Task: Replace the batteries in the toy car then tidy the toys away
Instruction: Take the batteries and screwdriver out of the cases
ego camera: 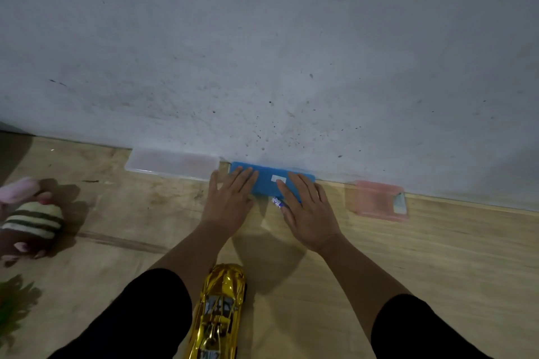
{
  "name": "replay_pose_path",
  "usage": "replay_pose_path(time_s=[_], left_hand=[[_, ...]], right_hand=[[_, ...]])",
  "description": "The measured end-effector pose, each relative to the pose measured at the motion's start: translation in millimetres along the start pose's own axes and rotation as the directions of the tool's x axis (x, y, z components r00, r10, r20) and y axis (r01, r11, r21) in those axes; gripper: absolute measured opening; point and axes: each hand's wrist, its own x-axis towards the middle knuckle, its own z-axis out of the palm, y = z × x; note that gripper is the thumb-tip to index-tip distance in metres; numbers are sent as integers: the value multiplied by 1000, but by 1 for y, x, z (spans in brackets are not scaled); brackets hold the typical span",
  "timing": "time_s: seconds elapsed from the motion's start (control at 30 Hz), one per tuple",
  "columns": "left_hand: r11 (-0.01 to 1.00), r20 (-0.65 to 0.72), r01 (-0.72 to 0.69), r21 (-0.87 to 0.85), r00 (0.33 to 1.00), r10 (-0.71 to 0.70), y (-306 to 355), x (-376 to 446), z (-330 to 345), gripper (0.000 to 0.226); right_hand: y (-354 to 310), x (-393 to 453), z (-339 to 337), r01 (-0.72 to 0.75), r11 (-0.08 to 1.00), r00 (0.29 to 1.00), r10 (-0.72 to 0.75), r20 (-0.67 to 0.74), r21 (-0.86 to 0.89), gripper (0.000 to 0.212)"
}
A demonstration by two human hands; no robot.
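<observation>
Hands are laid flat, palms down and fingers spread, on a blue rectangular plastic box (269, 181) that is set against the foot of a speckled, matt grey wall (262, 52). The left hand (230, 198) is placed on the box's left end, the right hand (306, 210) on its right end; nothing is gripped by either. A white label is seen on the smooth lid between the fingers. A small white-and-blue item (277, 202), too small to be identified, is partly covered by the right thumb. The toy car (218, 312), a glossy metallic-gold body of streamlined shape, is positioned on the pale wood-grain floor (437, 242) between the forearms. A translucent clear box (172, 162) and a translucent pink box (376, 201) are located beside the blue one. A fuzzy striped plush toy (29, 218) is found at the left edge.
</observation>
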Motion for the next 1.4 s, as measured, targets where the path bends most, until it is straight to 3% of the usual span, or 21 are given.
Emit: replay_pose_path(time_s=[0.17,0.27,0.5,0.7,0.8,0.93,1.07,1.2,1.3,1.4], left_hand=[[998,10,-26,-53,1000,27,-3,-2,5,61],[997,-82,-33,-74,996,27,0,-2,4,58],[990,16,-10,-144,1000,12,4,-2,6,63],[989,58,-56,-135,996,64,-11,-3,-13,63],[985,-15,-32,-169,999,30,-36,-11,-18,59],[991,-216,3,-134,976,-32,-94,-24,-13,50],[987,-158,91,-130,981,-111,-157,-35,-7,53],[989,-5,62,-132,998,-63,-203,-30,10,59],[978,-80,-20,-208,997,3,-217,-24,22,57],[978,-60,-58,-199,997,47,-224,-21,25,64]], right_hand=[[-8,6,8,-61,997,985,54,161,38,58],[-14,6,12,-130,988,973,111,200,85,61],[-13,7,17,-136,982,987,123,102,131,54],[-24,25,8,-149,989,986,148,82,9,51],[-37,43,2,-92,994,994,94,46,-51,52],[-82,75,0,78,994,997,-79,-9,-71,53],[-147,105,15,194,978,980,-196,-25,-80,49],[-197,123,31,132,988,991,-133,3,-83,66],[-216,132,43,64,993,998,-63,11,-94,65],[-223,141,48,19,988,1000,-20,-3,-151,58]])
